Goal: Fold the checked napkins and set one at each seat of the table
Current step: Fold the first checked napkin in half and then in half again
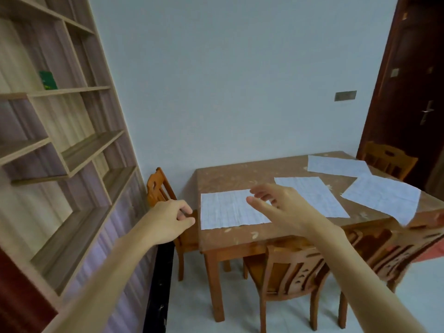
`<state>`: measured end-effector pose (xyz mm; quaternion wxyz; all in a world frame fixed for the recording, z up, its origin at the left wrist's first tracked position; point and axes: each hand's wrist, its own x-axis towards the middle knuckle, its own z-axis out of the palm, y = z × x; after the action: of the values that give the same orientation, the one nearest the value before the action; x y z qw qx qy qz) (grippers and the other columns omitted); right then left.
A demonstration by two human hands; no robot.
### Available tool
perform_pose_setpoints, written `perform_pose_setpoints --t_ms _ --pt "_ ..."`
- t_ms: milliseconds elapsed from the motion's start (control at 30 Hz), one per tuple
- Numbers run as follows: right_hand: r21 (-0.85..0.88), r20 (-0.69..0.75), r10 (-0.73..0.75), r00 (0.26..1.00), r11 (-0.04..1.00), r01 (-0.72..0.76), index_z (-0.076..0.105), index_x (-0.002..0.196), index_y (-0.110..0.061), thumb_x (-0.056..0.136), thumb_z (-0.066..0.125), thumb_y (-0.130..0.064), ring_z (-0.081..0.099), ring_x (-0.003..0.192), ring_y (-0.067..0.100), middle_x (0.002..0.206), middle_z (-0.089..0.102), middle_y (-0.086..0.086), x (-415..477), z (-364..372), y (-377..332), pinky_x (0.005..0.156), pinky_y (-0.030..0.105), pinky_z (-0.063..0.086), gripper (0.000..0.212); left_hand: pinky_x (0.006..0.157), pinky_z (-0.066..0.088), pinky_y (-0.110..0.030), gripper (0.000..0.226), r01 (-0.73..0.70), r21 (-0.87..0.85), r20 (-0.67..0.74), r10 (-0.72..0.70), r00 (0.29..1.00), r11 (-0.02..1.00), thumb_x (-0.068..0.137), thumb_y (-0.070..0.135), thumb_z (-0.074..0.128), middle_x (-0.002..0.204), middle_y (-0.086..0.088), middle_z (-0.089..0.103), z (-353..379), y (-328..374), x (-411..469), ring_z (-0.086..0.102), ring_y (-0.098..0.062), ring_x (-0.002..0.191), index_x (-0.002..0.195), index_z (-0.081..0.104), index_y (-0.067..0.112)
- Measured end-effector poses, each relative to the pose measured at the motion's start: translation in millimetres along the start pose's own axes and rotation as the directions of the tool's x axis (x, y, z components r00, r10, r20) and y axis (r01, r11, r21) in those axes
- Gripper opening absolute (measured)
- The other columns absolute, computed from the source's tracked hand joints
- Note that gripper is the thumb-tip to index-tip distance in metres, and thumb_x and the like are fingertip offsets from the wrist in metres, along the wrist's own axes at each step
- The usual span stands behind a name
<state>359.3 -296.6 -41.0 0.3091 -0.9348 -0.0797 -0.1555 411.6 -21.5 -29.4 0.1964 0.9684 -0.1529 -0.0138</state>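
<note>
Napkin (pixel 228 210) at frame centre seems thin, limp and light: pinch its corners. Right hand (pixel 281 210) spreads over it; left hand (pixel 170 217) curls loosely, empty.

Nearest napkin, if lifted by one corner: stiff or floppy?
Probably floppy: the nearest napkin lies thin and flat on the table, faintly creased. Likely light, so a push may slide or bunch it. A corner of the right napkin seems to droop over the edge, hinting at limp cloth.
</note>
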Motion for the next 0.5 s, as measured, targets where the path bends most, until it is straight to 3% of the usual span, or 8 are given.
perform_pose_setpoints --t_ms 300,500 --pt "-0.084 0.045 0.061 0.997 0.995 -0.057 0.059 0.122 -0.03 0.089 0.044 -0.068 0.06 0.098 -0.002 0.112 0.063 -0.017 104.5 49.8 51.8 0.086 0.02 0.05 0.053 0.086 0.056 -0.028 0.029 -0.043 -0.024 0.072 0.045 0.996 0.999 0.094 0.039 0.061 0.102 0.008 0.067 27.2 -39.8 136.9 0.063 -0.006 0.092 0.119 0.064 0.026" --pt "-0.135 0.013 0.124 0.992 0.983 -0.121 0.061 0.12 -0.03 0.091 0.047 -0.063 0.06 0.092 -0.006 0.105 0.064 -0.019 191.8 85.0 78.1 0.085 0.023 0.054 0.046 0.085 0.055 -0.027 0.027 -0.076 -0.023 0.122 0.079 0.989 0.997 0.093 0.041 0.061 0.11 0.007 0.068 30.2 -88.6 243.8 0.063 -0.007 0.095 0.115 0.064 0.027"
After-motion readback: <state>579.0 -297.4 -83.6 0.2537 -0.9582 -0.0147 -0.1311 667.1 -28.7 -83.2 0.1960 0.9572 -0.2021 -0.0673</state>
